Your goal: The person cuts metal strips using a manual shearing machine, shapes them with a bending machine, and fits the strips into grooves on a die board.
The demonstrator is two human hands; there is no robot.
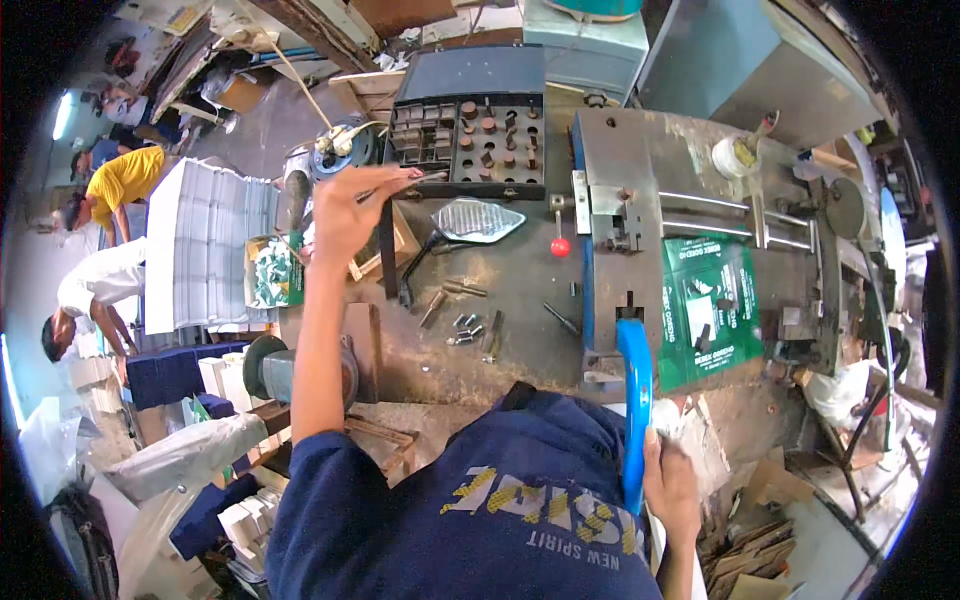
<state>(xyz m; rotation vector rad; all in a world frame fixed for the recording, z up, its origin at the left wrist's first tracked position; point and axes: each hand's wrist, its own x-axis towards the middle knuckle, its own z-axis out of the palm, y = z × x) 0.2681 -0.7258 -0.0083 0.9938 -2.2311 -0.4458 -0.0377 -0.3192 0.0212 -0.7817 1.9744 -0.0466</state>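
My left hand (345, 215) reaches out over the bench with its fingers closed around a thin metal tool (388, 186). The tool's tip points toward the near edge of an open dark metal case (470, 72), which holds rows of small blocks and round pieces. Close to my body on the right, my right hand (672, 488) is closed at the lower end of a long blue curved handle (634, 410). Part of that grip is hidden behind the blue handle.
A mirror with a black stem (478, 220) and loose metal rods (465, 287) lie on the bench. At right stands a machine (690, 150) with a red-knobbed lever (560, 246) and a green printed sheet (735, 340). A bench grinder (310, 370) and several people are at left.
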